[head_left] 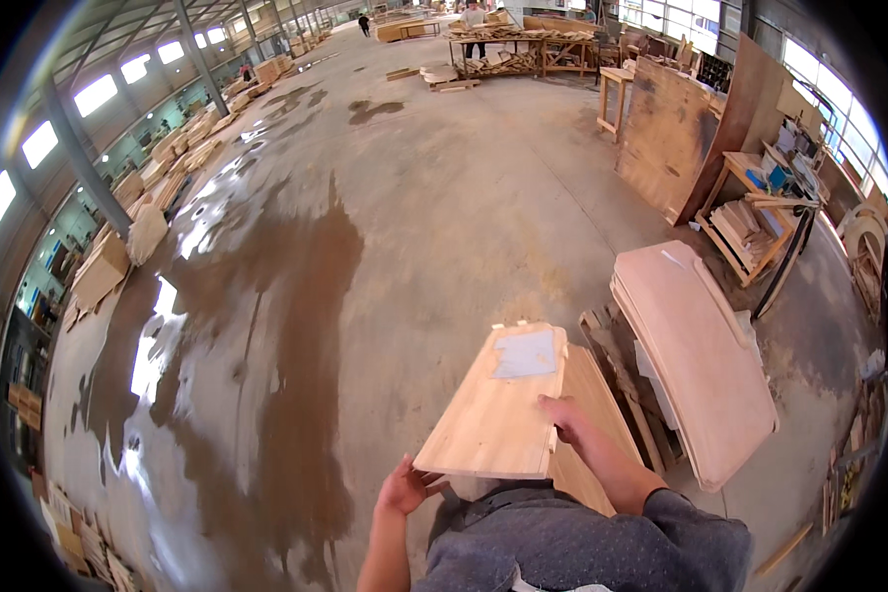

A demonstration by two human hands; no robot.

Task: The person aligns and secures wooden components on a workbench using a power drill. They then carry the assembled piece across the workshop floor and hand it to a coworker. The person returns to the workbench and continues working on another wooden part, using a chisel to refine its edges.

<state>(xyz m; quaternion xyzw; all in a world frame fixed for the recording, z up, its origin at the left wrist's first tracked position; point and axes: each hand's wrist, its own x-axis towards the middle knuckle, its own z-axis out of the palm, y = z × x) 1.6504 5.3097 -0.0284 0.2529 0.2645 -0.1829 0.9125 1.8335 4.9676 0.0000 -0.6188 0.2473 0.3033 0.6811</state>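
A pale wooden panel (488, 419) with a grey-white sheet (525, 355) on its far end is tilted in front of my body. My right hand (565, 418) grips its right edge, thumb on top and the other fingers mostly hidden. At the panel's near left corner is my left hand (407, 486), its fingers curled partly beneath the edge. Another pale wooden board (594, 419) shows under and to the right of the panel. Farther right, a stack of large curved-edge wooden panels (696, 365) rests on rough timber pieces (629, 380).
A wet patch (301, 306) spreads over the concrete floor at left. Upright plywood sheets (666, 133) and a cluttered workbench (760, 197) stand at the right. Timber stacks (99, 271) line the left side. A lumber-covered table (523, 44) and people are far off.
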